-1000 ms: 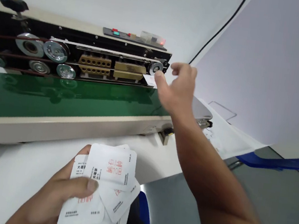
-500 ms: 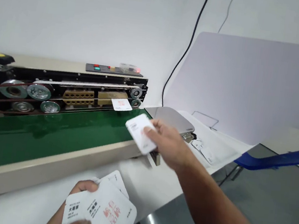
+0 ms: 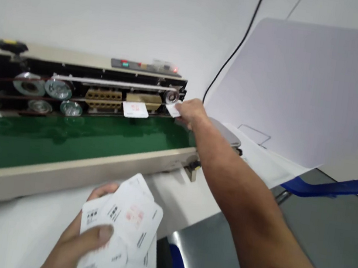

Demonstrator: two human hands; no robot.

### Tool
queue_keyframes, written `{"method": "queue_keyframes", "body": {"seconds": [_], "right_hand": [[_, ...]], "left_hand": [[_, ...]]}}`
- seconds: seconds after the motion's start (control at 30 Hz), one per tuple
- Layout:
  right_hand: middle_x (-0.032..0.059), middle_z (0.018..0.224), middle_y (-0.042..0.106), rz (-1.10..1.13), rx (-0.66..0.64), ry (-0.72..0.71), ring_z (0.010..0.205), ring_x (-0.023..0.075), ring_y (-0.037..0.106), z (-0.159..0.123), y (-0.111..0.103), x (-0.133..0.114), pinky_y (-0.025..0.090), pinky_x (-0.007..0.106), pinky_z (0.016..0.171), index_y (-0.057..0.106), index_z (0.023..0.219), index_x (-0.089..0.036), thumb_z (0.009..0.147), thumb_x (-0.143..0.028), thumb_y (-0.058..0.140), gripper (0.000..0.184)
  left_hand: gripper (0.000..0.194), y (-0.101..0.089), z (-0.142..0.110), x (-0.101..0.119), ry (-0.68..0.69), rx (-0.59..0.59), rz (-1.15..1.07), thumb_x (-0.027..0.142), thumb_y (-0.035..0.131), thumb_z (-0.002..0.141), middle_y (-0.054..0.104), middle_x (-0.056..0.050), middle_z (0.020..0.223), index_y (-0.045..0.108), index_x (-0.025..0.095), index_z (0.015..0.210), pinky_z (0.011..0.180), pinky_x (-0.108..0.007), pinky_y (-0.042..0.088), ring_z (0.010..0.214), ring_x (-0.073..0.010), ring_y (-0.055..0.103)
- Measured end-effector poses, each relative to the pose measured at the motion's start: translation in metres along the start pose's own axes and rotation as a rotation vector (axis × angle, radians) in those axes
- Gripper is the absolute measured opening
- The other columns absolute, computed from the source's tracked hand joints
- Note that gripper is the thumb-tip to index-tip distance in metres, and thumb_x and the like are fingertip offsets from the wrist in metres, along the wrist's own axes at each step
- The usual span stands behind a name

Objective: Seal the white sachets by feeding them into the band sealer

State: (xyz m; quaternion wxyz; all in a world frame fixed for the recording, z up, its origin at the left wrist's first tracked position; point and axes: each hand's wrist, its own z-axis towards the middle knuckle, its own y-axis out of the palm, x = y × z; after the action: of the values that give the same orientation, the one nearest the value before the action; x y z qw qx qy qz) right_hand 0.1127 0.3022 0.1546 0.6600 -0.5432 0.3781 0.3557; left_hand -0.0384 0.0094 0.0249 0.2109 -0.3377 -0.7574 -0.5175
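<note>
The hands are well apart: the left hand (image 3: 84, 240) clamps a fanned stack of white printed sachets (image 3: 128, 215) at bottom centre, thumb across the front. At upper centre, the right hand (image 3: 191, 113) pinches one white sachet (image 3: 173, 110) at the right end of the band sealer (image 3: 60, 56). Another sachet (image 3: 135, 110) sits just left of it, above the green conveyor belt (image 3: 67, 130).

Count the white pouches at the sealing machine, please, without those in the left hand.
2. One white pouch sits in the band sealer at mid-length; another white pouch is at its right end, in the right hand. Others may hide behind that hand.
</note>
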Motion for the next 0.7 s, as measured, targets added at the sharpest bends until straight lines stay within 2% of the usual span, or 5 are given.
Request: {"method": "queue_keyframes", "body": {"seconds": [0.13,0.23,0.37,0.5,0.7], "right_hand": [[0.0112,0.122,0.049,-0.231,0.154,-0.518,0.112,0.0232,0.049,-0.073,-0.006,0.006,0.042,0.036,0.096,0.050,0.118,-0.012,0.086,-0.031,0.064,0.040],[0.0080,0.108,0.053,-0.303,-0.344,-0.681,0.095,0.0216,0.054,-0.150,-0.019,0.016,0.047,0.034,0.079,0.055,0.114,-0.016,0.087,-0.045,0.060,0.040],[0.0086,0.104,0.052,-0.376,-0.770,-0.536,0.086,0.0202,0.053,-0.195,-0.024,0.032,0.046,0.036,0.072,0.054,0.118,-0.014,0.077,-0.041,0.072,0.053],[0.0015,0.087,0.051,-0.258,-0.812,-0.299,0.076,0.0144,0.049,-0.178,-0.022,0.050,0.041,0.029,0.065,0.056,0.105,-0.016,0.079,-0.031,0.069,0.032],[-0.0075,0.066,0.038,0.400,-0.809,0.026,0.057,0.0063,0.042,-0.154,-0.036,0.068,0.038,0.020,0.052,0.055,0.096,-0.016,0.075,-0.031,0.075,0.033]], "left_hand": [[0.069,0.004,-0.004,0.009,0.048,-0.031,-0.039,0.026,0.072,0.075,0.067,-0.005,0.103,0.036,0.038,0.133,0.061,-0.029,0.053,0.090,-0.0285,0.067],[0.066,0.002,-0.003,0.013,0.074,-0.007,-0.004,0.024,0.072,0.074,0.065,-0.005,0.103,0.040,0.037,0.130,0.058,-0.027,0.053,0.083,-0.0259,0.068],[0.068,0.005,-0.001,0.011,0.060,-0.012,0.027,0.024,0.074,0.074,0.065,-0.005,0.099,0.039,0.035,0.131,0.057,-0.030,0.053,0.075,-0.0246,0.067],[0.069,0.009,0.001,0.004,0.034,0.022,-0.011,0.028,0.077,0.072,0.067,-0.005,0.101,0.040,0.034,0.131,0.060,-0.026,0.051,0.080,-0.0232,0.068],[0.078,0.007,0.004,-0.001,0.008,0.151,0.065,0.040,0.081,0.064,0.069,-0.005,0.108,0.043,0.036,0.131,0.071,-0.034,0.054,0.097,-0.0326,0.066]]}}
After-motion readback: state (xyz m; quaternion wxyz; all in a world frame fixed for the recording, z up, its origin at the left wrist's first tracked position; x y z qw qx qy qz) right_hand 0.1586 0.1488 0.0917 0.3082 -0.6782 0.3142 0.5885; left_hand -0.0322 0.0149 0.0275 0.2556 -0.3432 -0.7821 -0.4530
